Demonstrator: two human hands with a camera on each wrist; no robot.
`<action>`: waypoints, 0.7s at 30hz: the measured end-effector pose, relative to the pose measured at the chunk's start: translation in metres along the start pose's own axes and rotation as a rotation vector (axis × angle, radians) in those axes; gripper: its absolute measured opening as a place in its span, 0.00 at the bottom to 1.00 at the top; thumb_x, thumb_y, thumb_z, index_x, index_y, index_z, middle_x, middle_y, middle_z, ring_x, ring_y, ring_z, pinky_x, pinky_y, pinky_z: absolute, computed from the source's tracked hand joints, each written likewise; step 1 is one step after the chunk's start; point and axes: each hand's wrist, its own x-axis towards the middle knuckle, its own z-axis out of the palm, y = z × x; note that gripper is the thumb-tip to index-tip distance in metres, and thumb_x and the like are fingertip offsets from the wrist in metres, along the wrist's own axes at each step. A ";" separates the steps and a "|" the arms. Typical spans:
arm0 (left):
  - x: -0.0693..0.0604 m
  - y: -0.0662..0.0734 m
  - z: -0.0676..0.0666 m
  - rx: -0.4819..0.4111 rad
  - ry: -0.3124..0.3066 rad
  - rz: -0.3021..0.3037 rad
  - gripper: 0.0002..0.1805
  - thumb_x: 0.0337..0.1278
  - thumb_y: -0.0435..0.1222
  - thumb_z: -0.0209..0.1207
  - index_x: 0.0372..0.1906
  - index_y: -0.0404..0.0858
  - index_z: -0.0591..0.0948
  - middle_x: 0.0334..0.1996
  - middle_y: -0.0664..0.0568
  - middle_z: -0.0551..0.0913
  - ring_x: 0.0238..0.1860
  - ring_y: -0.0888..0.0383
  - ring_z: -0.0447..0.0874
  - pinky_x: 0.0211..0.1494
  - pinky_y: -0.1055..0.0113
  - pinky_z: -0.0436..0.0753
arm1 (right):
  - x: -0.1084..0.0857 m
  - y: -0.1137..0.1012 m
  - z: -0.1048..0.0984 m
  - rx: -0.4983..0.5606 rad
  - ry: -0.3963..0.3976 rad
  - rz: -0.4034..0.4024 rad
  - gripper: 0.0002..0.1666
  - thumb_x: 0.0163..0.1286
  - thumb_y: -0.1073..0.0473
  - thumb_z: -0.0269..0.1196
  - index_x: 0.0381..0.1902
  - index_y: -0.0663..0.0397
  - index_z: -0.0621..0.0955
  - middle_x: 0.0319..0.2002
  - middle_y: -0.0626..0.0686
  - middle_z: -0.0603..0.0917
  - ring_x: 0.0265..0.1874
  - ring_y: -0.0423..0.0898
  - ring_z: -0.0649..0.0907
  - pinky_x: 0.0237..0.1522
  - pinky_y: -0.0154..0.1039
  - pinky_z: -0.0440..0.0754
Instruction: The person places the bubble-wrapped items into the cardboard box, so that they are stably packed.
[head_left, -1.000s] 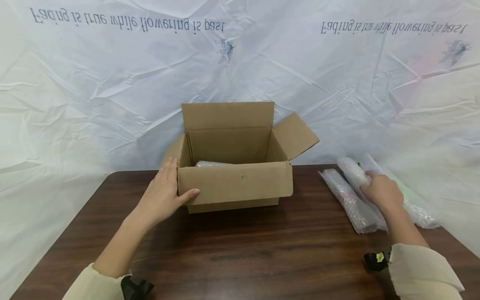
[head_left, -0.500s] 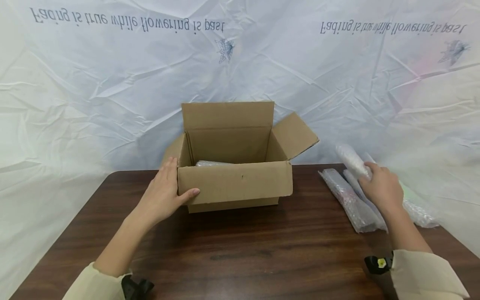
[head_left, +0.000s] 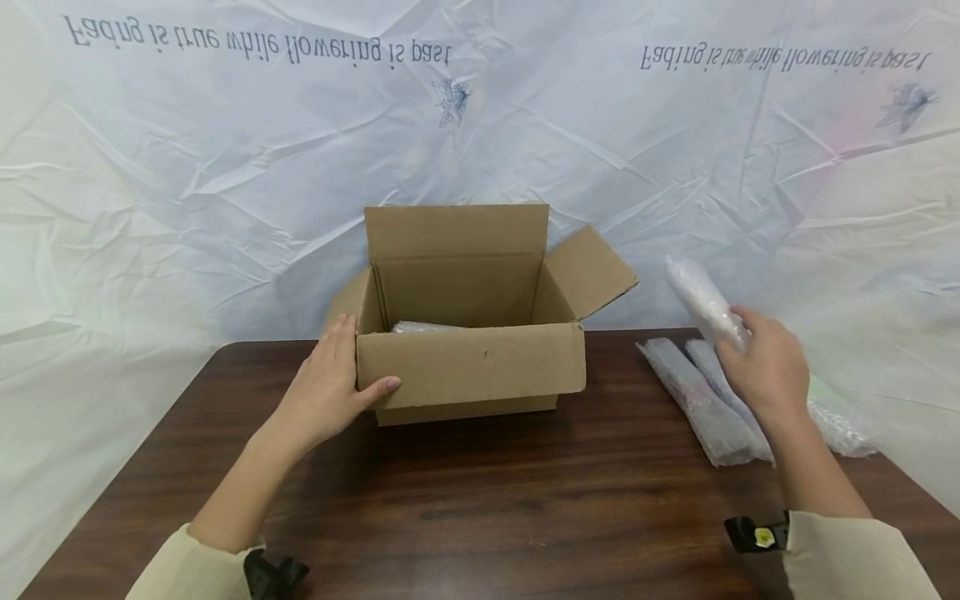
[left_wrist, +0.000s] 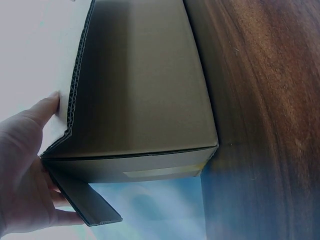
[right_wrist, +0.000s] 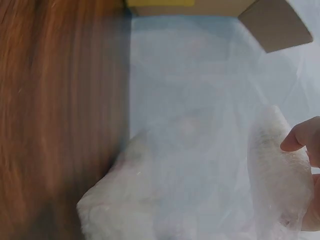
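An open cardboard box stands at the table's far side, its flaps spread. My left hand grips its near left corner, thumb on the front flap and fingers round by the side flap. On the right, my right hand holds a bubble-wrapped roll above the table, tilted with its far end up. In the right wrist view the thumb presses on the roll's wrap. What is inside the wrap cannot be made out.
Several more bubble-wrapped packages lie on the right of the brown wooden table, partly under my right hand. Clear wrap shows inside the box. A white printed cloth hangs behind the table.
My right hand has lifted the bubble-wrapped roll off the pile, raising its far end up and slightly left. My left hand has stayed on the box.
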 end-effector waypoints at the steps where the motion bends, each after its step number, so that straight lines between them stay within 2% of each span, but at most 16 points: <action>1: 0.000 0.000 0.000 -0.001 0.000 0.000 0.56 0.56 0.59 0.53 0.69 0.22 0.42 0.68 0.28 0.45 0.69 0.36 0.42 0.65 0.41 0.52 | 0.000 -0.003 -0.001 0.009 0.013 -0.003 0.26 0.60 0.64 0.53 0.58 0.65 0.72 0.48 0.73 0.74 0.44 0.70 0.72 0.37 0.64 0.68; 5: 0.000 0.000 0.000 -0.001 0.003 0.000 0.56 0.56 0.59 0.54 0.68 0.22 0.42 0.68 0.27 0.45 0.68 0.36 0.42 0.65 0.41 0.52 | -0.001 -0.013 -0.007 0.035 0.053 -0.024 0.26 0.60 0.64 0.54 0.58 0.64 0.73 0.49 0.72 0.75 0.45 0.70 0.72 0.40 0.64 0.67; 15: -0.001 0.000 0.001 -0.004 0.003 0.002 0.56 0.56 0.60 0.53 0.69 0.22 0.42 0.68 0.28 0.45 0.69 0.36 0.42 0.64 0.40 0.52 | -0.010 -0.042 -0.023 0.087 0.133 -0.073 0.26 0.57 0.66 0.56 0.56 0.63 0.75 0.48 0.70 0.76 0.45 0.69 0.72 0.41 0.62 0.66; 21: 0.000 0.000 0.001 -0.006 -0.001 -0.005 0.56 0.56 0.60 0.53 0.69 0.23 0.41 0.68 0.28 0.44 0.69 0.36 0.41 0.64 0.40 0.52 | -0.017 -0.057 -0.030 0.131 0.207 -0.126 0.26 0.54 0.68 0.57 0.54 0.62 0.76 0.46 0.69 0.77 0.43 0.68 0.73 0.41 0.61 0.66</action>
